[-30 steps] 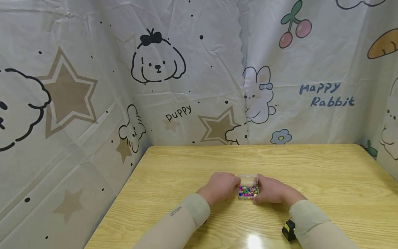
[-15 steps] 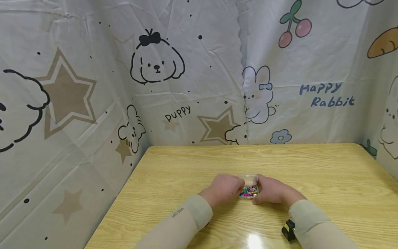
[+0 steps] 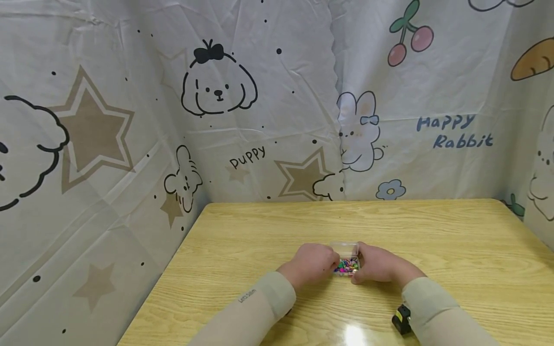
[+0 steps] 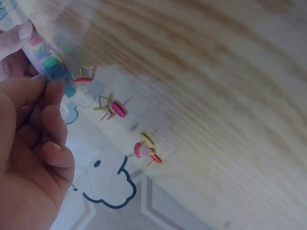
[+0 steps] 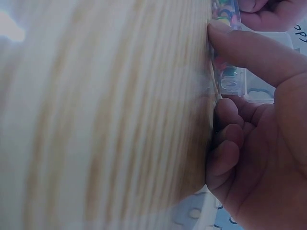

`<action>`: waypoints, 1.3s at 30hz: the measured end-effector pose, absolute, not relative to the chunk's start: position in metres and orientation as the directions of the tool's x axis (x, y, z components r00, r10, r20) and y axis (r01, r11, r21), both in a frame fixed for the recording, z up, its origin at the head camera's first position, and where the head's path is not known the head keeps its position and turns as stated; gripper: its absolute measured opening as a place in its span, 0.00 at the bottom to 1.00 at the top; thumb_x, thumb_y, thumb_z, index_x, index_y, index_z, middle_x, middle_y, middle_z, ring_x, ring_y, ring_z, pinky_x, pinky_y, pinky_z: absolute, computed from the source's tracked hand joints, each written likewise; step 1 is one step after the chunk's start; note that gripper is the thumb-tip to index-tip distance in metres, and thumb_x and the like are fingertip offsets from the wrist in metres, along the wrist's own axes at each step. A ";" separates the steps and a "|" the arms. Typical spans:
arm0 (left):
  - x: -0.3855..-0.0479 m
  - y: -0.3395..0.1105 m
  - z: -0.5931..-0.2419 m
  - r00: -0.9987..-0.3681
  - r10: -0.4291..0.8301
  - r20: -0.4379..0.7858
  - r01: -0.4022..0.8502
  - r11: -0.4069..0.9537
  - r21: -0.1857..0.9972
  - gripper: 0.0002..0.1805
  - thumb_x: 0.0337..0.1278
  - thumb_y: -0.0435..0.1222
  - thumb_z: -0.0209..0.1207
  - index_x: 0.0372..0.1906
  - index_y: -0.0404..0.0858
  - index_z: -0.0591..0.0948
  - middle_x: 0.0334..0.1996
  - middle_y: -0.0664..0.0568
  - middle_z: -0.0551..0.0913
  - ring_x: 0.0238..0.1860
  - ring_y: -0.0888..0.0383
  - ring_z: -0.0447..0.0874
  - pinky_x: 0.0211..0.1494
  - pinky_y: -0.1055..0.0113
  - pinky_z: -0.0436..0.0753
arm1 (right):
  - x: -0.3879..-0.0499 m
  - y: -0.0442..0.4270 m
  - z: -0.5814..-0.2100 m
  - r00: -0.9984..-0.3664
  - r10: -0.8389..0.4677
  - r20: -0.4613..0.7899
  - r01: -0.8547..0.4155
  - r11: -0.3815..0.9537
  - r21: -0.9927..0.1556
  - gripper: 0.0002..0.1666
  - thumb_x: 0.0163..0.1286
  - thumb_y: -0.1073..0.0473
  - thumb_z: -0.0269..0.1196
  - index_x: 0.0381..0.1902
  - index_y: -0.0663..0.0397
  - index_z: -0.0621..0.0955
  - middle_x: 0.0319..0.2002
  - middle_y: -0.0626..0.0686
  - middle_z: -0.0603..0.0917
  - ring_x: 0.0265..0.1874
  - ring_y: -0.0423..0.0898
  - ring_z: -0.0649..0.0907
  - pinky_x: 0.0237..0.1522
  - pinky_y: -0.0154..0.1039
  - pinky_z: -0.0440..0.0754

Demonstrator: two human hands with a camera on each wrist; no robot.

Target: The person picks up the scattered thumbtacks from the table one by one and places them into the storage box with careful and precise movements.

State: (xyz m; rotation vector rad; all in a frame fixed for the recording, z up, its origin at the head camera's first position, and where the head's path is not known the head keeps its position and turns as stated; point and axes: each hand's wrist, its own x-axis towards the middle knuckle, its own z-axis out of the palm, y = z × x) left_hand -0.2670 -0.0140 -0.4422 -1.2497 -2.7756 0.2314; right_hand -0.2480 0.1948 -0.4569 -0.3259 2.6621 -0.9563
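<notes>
A small clear plastic box (image 3: 344, 275) sits on the table with its transparent lid (image 3: 345, 249) raised at the back. Small coloured tacks (image 3: 347, 265) fill it. My right hand (image 3: 381, 263) grips the box's right side between thumb and fingers. The left hand (image 3: 312, 262) has its fingers curled, the fingertips at the left part of the box among the tacks. Whether they pinch one is hidden. In the left wrist view several loose tacks with round heads and thin metal pins, among them a magenta one (image 4: 118, 109) and a red one (image 4: 83, 80), lie beside that hand.
The wooden table (image 3: 259, 226) has light grain and a glossy top. Behind and to the left hangs a white printed curtain (image 3: 268, 96). A black and yellow device (image 3: 401, 319) is at the right sleeve.
My left hand has moved slightly right, from the box's left edge to over its left part, and is nearly still since. The right hand and the box have stayed put.
</notes>
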 end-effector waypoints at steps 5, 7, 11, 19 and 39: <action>-0.266 -0.016 -0.436 -0.672 0.740 0.021 0.730 0.667 -0.149 0.08 0.69 0.40 0.61 0.31 0.53 0.84 0.24 0.67 0.78 0.22 0.67 0.69 0.27 0.70 0.74 | -0.249 0.195 -0.458 -0.932 -0.300 -0.203 -0.102 0.756 -0.647 0.34 0.50 0.55 0.80 0.50 0.51 0.73 0.29 0.52 0.74 0.29 0.49 0.73 0.33 0.44 0.69; -0.266 -0.018 -0.434 -0.676 0.736 0.023 0.728 0.673 -0.132 0.07 0.69 0.40 0.61 0.33 0.53 0.86 0.26 0.67 0.80 0.23 0.68 0.70 0.28 0.71 0.75 | -0.250 0.195 -0.459 -0.932 -0.298 -0.205 -0.100 0.756 -0.647 0.35 0.50 0.55 0.80 0.52 0.51 0.74 0.30 0.52 0.74 0.29 0.49 0.73 0.33 0.44 0.69; -0.268 -0.023 -0.430 -0.686 0.727 0.017 0.722 0.684 -0.107 0.08 0.70 0.39 0.61 0.31 0.52 0.84 0.25 0.66 0.78 0.23 0.67 0.69 0.29 0.71 0.73 | -0.250 0.195 -0.459 -0.930 -0.305 -0.205 -0.107 0.758 -0.643 0.35 0.50 0.55 0.80 0.52 0.51 0.74 0.30 0.52 0.75 0.29 0.48 0.73 0.34 0.44 0.69; -0.271 -0.041 -0.426 -0.690 0.724 0.001 0.721 0.686 -0.095 0.11 0.68 0.36 0.59 0.29 0.52 0.82 0.25 0.66 0.78 0.25 0.68 0.70 0.31 0.71 0.72 | -0.251 0.195 -0.459 -0.929 -0.309 -0.202 -0.116 0.763 -0.635 0.36 0.49 0.54 0.80 0.51 0.51 0.73 0.36 0.50 0.77 0.34 0.49 0.74 0.40 0.46 0.72; -0.263 -0.056 -0.435 -0.679 0.729 -0.088 0.734 0.671 -0.107 0.12 0.61 0.40 0.66 0.24 0.54 0.77 0.20 0.68 0.72 0.23 0.68 0.67 0.28 0.71 0.70 | -0.251 0.196 -0.457 -0.929 -0.314 -0.195 -0.123 0.760 -0.639 0.37 0.49 0.54 0.81 0.53 0.53 0.73 0.41 0.49 0.79 0.39 0.49 0.75 0.47 0.50 0.74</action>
